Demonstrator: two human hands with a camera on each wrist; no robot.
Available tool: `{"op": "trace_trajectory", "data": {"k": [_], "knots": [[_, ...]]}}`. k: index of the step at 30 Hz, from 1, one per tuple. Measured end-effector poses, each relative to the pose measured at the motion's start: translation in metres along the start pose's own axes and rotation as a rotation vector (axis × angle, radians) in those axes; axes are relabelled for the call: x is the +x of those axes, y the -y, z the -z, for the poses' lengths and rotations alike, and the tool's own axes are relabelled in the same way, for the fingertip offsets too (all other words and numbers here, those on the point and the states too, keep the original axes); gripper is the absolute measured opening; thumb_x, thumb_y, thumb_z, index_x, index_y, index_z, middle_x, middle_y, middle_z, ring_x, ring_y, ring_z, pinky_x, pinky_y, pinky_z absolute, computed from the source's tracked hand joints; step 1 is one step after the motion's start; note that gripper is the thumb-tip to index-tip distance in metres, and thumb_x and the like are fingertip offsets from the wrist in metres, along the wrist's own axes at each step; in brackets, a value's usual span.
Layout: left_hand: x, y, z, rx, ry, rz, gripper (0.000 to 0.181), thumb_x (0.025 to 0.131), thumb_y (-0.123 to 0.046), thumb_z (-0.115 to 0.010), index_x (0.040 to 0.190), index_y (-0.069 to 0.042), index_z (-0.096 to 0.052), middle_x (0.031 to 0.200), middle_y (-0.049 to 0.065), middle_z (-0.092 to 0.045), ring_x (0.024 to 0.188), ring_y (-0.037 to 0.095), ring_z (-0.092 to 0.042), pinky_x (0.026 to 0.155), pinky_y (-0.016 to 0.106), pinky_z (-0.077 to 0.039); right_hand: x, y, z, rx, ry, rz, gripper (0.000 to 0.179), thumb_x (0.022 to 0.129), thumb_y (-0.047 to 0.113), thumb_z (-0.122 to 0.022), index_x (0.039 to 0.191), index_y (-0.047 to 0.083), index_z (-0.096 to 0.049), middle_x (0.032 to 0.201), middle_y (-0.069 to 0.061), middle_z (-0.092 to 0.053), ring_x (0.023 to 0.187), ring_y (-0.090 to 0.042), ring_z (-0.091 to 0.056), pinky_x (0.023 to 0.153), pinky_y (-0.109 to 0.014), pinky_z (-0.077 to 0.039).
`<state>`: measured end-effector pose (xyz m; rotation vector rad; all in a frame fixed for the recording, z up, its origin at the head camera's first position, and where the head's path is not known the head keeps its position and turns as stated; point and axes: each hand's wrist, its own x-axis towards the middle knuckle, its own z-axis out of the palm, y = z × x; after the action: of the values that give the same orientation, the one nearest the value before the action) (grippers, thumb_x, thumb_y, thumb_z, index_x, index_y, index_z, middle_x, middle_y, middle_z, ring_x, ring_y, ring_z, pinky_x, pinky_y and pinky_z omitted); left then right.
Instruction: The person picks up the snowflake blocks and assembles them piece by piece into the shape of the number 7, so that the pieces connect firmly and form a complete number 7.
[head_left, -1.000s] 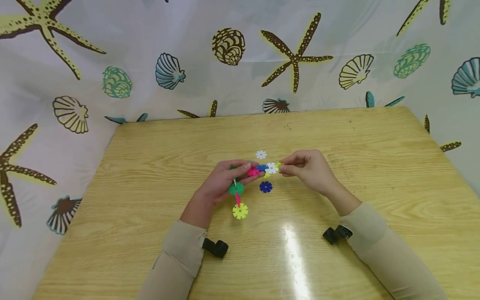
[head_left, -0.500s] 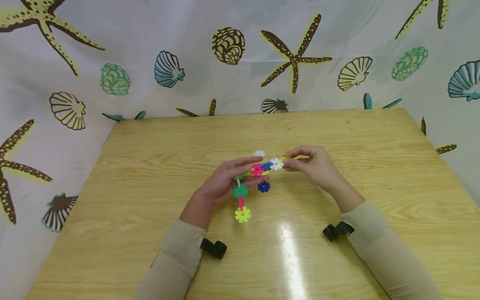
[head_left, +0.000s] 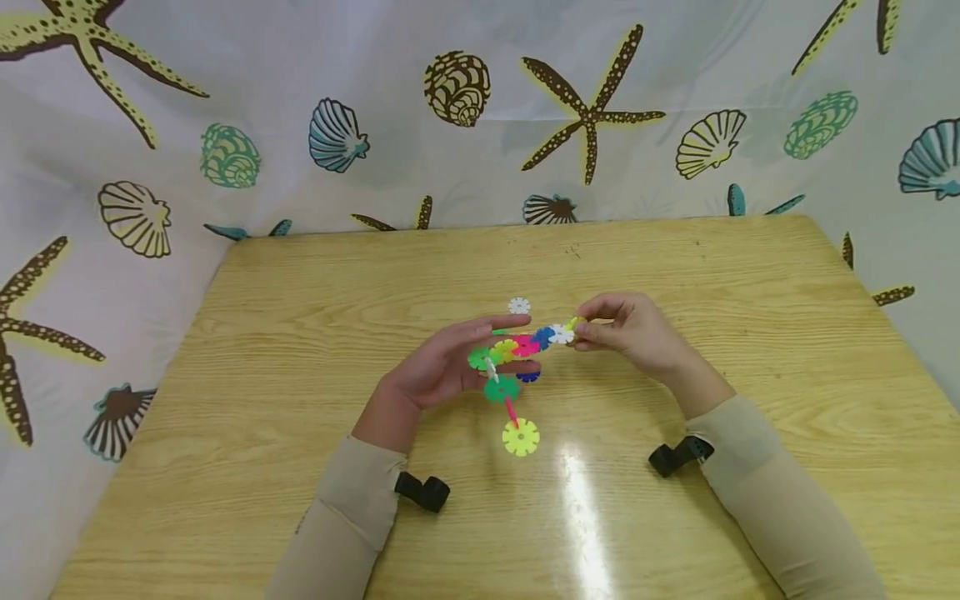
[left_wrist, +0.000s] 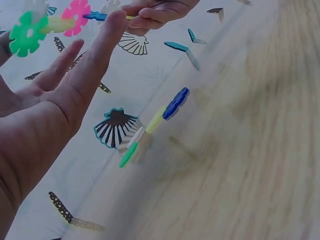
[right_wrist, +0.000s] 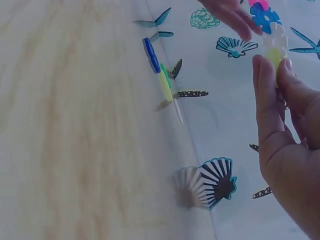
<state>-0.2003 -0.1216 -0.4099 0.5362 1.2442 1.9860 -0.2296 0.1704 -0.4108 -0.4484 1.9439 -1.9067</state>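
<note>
A chain of notched plastic discs hangs in the air, joined slot to slot: yellow, white, blue, pink (head_left: 524,346), yellow and green along the upper run. From its left end a white disc, a green disc (head_left: 501,389), a pink disc and a yellow disc (head_left: 521,437) dangle downward. Thumb and fingers of my right hand (head_left: 633,337) pinch the yellow end disc (right_wrist: 274,56). My left hand (head_left: 450,362) has its fingers extended around the chain's left part, gripping nothing; whether it touches the chain I cannot tell.
On the wooden table (head_left: 337,300), behind and below the chain, lie loose discs: white (head_left: 519,306), dark blue (left_wrist: 176,103), yellow (left_wrist: 156,120) and green (left_wrist: 128,155). A shell-patterned cloth (head_left: 390,150) stands around the table's back and sides.
The left hand's fingers have loosened from the chain and spread. The right hand has drawn the chain slightly rightward, and its dangling part has swung right.
</note>
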Motion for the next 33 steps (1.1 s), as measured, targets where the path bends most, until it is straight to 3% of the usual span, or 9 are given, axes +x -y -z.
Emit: {"op": "trace_trajectory", "data": {"k": [4,7,11,19,27,33], "knots": [[0.004,0.003,-0.002,-0.012,-0.023,0.071,0.052,0.108,-0.034,-0.036,0.154,-0.01,-0.036,0.161,0.017,-0.031,0.138,0.039,-0.048,0.105,0.053,-0.049,0.0,0.002,-0.011,-0.013,0.054,0.002,0.01,0.095,-0.003,-0.063,0.103,0.0,-0.068,0.096,-0.005,-0.069,0.082,-0.018,-0.075,0.082,-0.041,-0.061],[0.008,0.007,-0.003,0.029,0.023,0.117,0.052,0.107,-0.027,-0.038,0.156,-0.008,-0.032,0.159,0.018,-0.035,0.143,0.041,-0.041,0.107,0.055,-0.046,-0.001,0.004,-0.02,-0.042,0.098,0.009,0.013,0.093,-0.002,-0.065,0.105,-0.007,-0.067,0.099,-0.008,-0.068,0.083,-0.021,-0.076,0.079,-0.043,-0.062],[0.008,0.009,-0.004,0.079,0.061,0.145,0.052,0.105,-0.016,-0.041,0.155,-0.007,-0.032,0.156,0.018,-0.042,0.142,0.038,-0.043,0.106,0.051,-0.049,0.0,0.005,-0.028,-0.06,0.097,-0.004,0.017,0.093,-0.002,-0.066,0.107,-0.012,-0.066,0.099,-0.008,-0.068,0.083,-0.02,-0.076,0.079,-0.042,-0.062],[0.004,0.006,-0.003,0.124,0.038,0.126,0.051,0.104,-0.01,-0.045,0.154,-0.008,-0.036,0.158,0.015,-0.04,0.134,0.03,-0.055,0.098,0.037,-0.055,-0.001,0.003,-0.032,-0.065,0.026,0.037,0.019,0.092,0.0,-0.068,0.107,-0.011,-0.069,0.098,-0.006,-0.073,0.083,-0.024,-0.076,0.08,-0.048,-0.061],[0.001,0.005,0.0,0.158,0.044,0.057,0.049,0.104,-0.006,-0.046,0.152,0.002,-0.036,0.158,0.017,-0.039,0.134,0.034,-0.054,0.109,0.042,-0.048,-0.003,0.004,-0.036,-0.164,0.02,0.159,0.018,0.093,0.005,-0.068,0.108,-0.003,-0.074,0.101,-0.014,-0.066,0.09,-0.028,-0.073,0.083,-0.044,-0.061],[0.002,0.004,0.003,0.165,0.034,0.061,0.049,0.103,-0.004,-0.047,0.15,0.006,-0.036,0.157,0.021,-0.038,0.134,0.032,-0.054,0.107,0.037,-0.049,-0.003,0.005,-0.034,-0.198,0.019,0.131,0.026,0.094,0.009,-0.068,0.117,-0.003,-0.071,0.108,-0.018,-0.067,0.093,-0.038,-0.073,0.082,-0.043,-0.061]]}}
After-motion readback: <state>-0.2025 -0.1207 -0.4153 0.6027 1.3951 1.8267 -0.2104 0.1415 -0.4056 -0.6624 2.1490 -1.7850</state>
